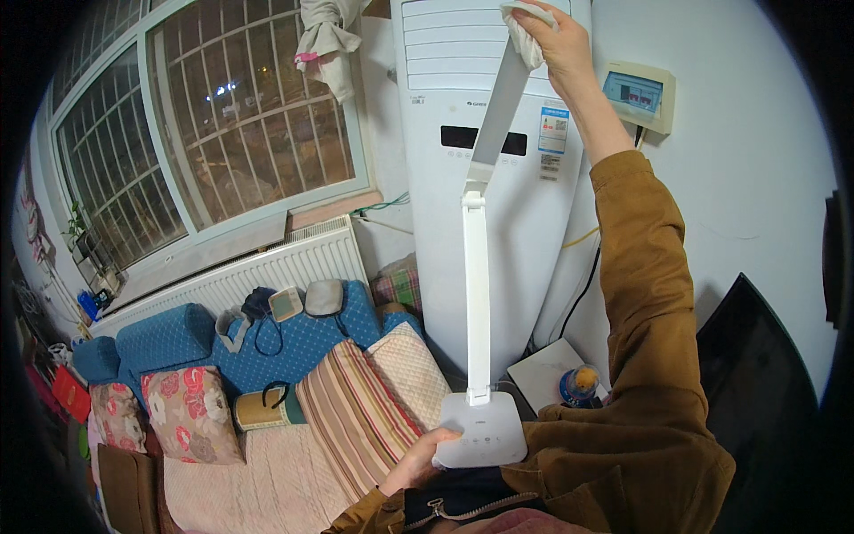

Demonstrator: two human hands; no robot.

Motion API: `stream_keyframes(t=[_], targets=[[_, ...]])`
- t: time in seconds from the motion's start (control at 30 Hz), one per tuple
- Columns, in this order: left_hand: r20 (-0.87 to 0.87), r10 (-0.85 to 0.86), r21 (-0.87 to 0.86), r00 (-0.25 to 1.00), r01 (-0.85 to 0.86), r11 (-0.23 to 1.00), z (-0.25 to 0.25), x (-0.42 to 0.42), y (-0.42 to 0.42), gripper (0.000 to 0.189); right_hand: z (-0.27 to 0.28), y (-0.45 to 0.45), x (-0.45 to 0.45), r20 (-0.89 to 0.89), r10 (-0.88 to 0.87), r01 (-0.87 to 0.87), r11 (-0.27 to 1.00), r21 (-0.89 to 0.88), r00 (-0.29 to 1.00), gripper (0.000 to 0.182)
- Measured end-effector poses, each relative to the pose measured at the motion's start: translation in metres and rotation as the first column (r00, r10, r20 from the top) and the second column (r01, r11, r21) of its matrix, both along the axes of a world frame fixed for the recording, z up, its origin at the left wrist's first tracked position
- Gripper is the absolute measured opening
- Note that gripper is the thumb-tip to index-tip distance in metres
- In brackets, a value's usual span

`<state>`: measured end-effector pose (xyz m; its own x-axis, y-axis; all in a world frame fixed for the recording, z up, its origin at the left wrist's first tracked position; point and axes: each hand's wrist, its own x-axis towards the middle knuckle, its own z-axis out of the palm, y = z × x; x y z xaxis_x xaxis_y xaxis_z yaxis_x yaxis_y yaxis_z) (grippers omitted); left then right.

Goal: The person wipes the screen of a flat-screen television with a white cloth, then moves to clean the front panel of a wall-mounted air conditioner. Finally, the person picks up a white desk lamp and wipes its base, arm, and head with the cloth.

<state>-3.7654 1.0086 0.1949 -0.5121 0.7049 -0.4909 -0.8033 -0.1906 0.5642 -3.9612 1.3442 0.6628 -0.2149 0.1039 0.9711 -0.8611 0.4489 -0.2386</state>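
A white folding desk lamp (476, 294) stretches upright in front of me, its grey upper arm tilted to the right. My left hand (417, 460) grips the left edge of the lamp's flat square base, thumb on top beside the touch symbols. High up, my right hand (564, 43) holds a white cloth (526, 40) pressed around the top end of the lamp. Part of that end is hidden by the cloth and my fingers.
Behind the lamp stands a white floor air conditioner (440, 267). A blue sofa (293, 354) with cushions lies at left, below a radiator (320, 250) and barred window. At right are a small side table (540, 374) with a bottle (579, 387) and a black television (754, 387).
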Motion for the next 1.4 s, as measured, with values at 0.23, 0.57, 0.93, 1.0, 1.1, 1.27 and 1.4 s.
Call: stream_keyframes(t=[0.23, 0.57, 0.93, 1.0, 1.1, 1.27, 1.4], targets=[[-0.033, -0.038, 0.020, 0.999, 0.038, 0.999, 0.025, 0.003, -0.002, 0.063, -0.041, -0.022, -0.007, 0.183, 0.170, -0.158, 0.984, -0.081, 0.968, 0.028], [-0.063, -0.014, 0.030, 0.998, 0.016, 0.999, 0.022, -0.003, -0.004, 0.064, -0.146, -0.055, -0.025, 0.463, 0.037, -0.063, 0.997, 0.041, 0.886, 0.027], [-0.103, -0.018, -0.059, 0.994, 0.012, 0.998, 0.039, 0.004, -0.003, 0.061, -0.178, -0.066, -0.018, 0.753, 0.100, -0.120, 0.992, -0.028, 0.651, 0.031], [-0.095, -0.022, -0.062, 0.995, 0.016, 0.998, 0.037, 0.004, -0.003, 0.060, -0.180, -0.062, -0.019, 0.763, 0.124, -0.153, 0.988, -0.033, 0.635, 0.029], [-0.084, -0.019, -0.067, 0.996, 0.013, 0.998, 0.024, 0.004, -0.002, 0.058, -0.186, -0.055, -0.022, 0.744, 0.203, -0.236, 0.970, -0.063, 0.636, 0.031], [-0.090, -0.028, -0.114, 0.996, 0.018, 0.993, 0.042, 0.005, -0.002, 0.057, -0.197, -0.040, -0.021, 0.708, 0.529, -0.437, 0.835, -0.334, 0.469, 0.033], [-0.109, -0.019, -0.112, 0.994, 0.006, 0.994, 0.027, 0.002, -0.002, 0.067, -0.213, -0.050, -0.016, 0.653, 0.608, -0.450, 0.788, -0.422, 0.452, 0.037]])
